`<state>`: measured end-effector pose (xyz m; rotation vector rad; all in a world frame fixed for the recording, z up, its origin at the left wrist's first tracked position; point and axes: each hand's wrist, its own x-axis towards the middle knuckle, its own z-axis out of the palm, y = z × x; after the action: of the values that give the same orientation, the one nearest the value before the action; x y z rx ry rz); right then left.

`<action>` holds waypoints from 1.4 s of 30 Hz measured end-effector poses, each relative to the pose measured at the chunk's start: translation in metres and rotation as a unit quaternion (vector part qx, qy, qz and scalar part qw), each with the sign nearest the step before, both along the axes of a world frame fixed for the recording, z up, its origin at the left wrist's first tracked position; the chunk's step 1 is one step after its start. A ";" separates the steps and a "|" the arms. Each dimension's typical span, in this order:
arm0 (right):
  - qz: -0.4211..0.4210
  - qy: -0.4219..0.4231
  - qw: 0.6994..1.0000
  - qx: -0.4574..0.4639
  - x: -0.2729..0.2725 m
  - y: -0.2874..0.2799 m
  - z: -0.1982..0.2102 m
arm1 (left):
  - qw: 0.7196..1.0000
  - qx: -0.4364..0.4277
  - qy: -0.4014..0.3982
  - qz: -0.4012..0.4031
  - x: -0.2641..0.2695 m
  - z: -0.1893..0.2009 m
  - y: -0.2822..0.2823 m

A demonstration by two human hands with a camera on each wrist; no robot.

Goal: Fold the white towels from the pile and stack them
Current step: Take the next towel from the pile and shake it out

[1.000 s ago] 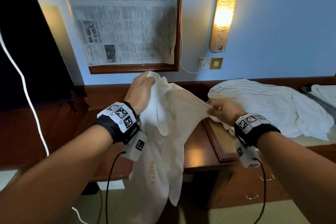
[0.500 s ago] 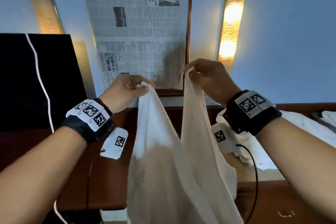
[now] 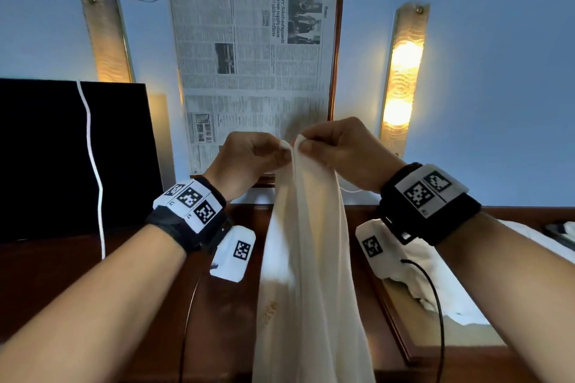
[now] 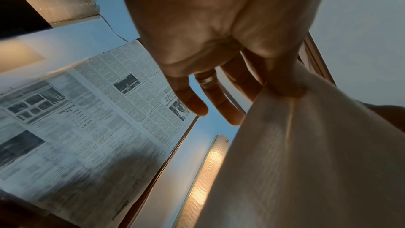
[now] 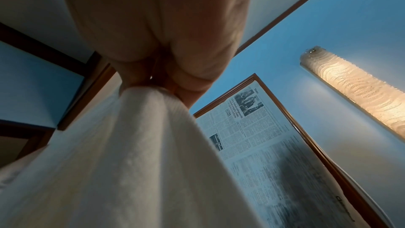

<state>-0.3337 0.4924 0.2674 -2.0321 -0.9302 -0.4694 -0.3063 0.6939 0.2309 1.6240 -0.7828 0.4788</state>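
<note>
Head view: left hand [image 3: 245,162] and right hand [image 3: 342,152], apart a moment ago, now pinch the towel [image 3: 305,274] corners together above the table [image 3: 62,283], probably completing the first fold.

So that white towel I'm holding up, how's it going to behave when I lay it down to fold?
Probably floppy: the white towel hangs in limp vertical folds from where the left hand and right hand pinch it. Likely light, since fingertip pinches carry it. Its soft weave should resist sliding.
</note>
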 end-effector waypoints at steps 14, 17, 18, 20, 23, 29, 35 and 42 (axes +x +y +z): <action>0.056 0.063 0.995 0.052 0.012 -0.009 -0.011 | 0.998 -0.033 0.041 0.024 0.013 0.000 -0.011; 0.092 0.124 0.987 0.038 0.016 -0.008 -0.022 | 0.995 -0.024 0.088 0.051 0.017 -0.011 -0.013; 0.096 0.149 0.983 0.054 0.017 -0.008 -0.026 | 0.993 -0.021 0.106 0.042 0.015 -0.017 -0.015; 0.087 0.200 0.970 0.105 0.019 -0.006 -0.035 | 0.986 -0.036 0.161 0.021 0.010 -0.030 -0.020; 0.030 0.204 0.972 0.113 0.025 -0.005 -0.058 | 0.962 -0.044 0.270 -0.021 0.003 -0.049 -0.026; -0.078 0.081 0.993 0.034 0.032 -0.004 -0.090 | 0.970 0.067 0.231 -0.016 -0.004 -0.077 -0.029; -0.061 0.157 0.974 0.153 0.040 -0.014 -0.116 | 0.981 0.170 0.087 0.046 0.008 -0.079 -0.032; 0.030 0.369 0.874 0.315 0.052 -0.021 -0.163 | 0.949 0.295 0.083 0.067 0.019 -0.102 -0.029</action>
<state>-0.2818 0.4712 0.1040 -1.3797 -0.2945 0.0667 -0.2868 0.6654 0.1285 2.2527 -0.7290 0.1993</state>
